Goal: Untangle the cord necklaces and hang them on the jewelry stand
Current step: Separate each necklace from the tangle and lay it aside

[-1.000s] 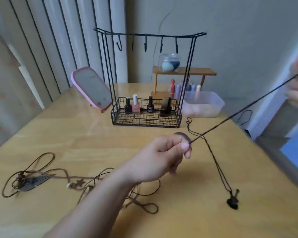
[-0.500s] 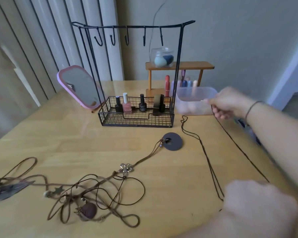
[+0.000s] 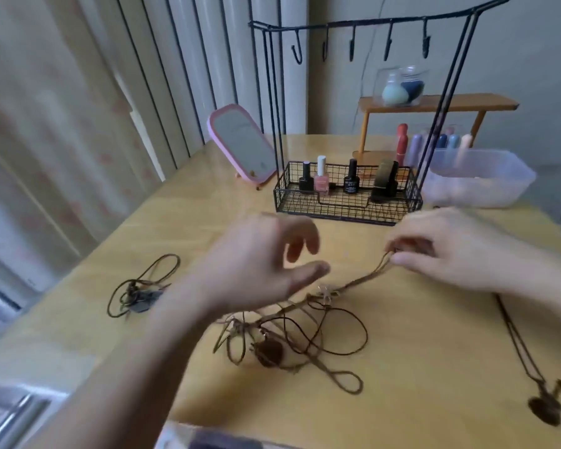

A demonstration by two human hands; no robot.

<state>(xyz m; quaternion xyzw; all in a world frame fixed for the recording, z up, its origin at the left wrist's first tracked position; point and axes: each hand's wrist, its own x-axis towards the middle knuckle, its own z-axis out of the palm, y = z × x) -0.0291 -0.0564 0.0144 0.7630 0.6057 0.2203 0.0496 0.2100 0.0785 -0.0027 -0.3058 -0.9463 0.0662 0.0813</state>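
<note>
A tangle of brown cord necklaces (image 3: 292, 335) lies on the wooden table (image 3: 402, 400), with a dark oval pendant in it. My right hand (image 3: 450, 251) pinches the end of a brown cord that runs up out of the tangle. My left hand (image 3: 266, 260) hovers over the tangle, fingers loosely spread, holding nothing. A separate dark necklace (image 3: 531, 367) with a dark pendant lies at the right. Another coiled necklace (image 3: 140, 293) lies at the left. The black wire jewelry stand (image 3: 370, 24) with several bare hooks rises behind.
Nail polish bottles (image 3: 321, 176) stand in the stand's wire basket. A pink mirror (image 3: 240, 147) leans at the left, a clear plastic tub (image 3: 480, 179) sits at the right, and a small wooden shelf (image 3: 434, 103) with a glass jar stands behind.
The dark necklace was let go and now lies flat at the right. My right hand came down to pinch a brown cord; my left hand moved over the tangle. The view shifted left.
</note>
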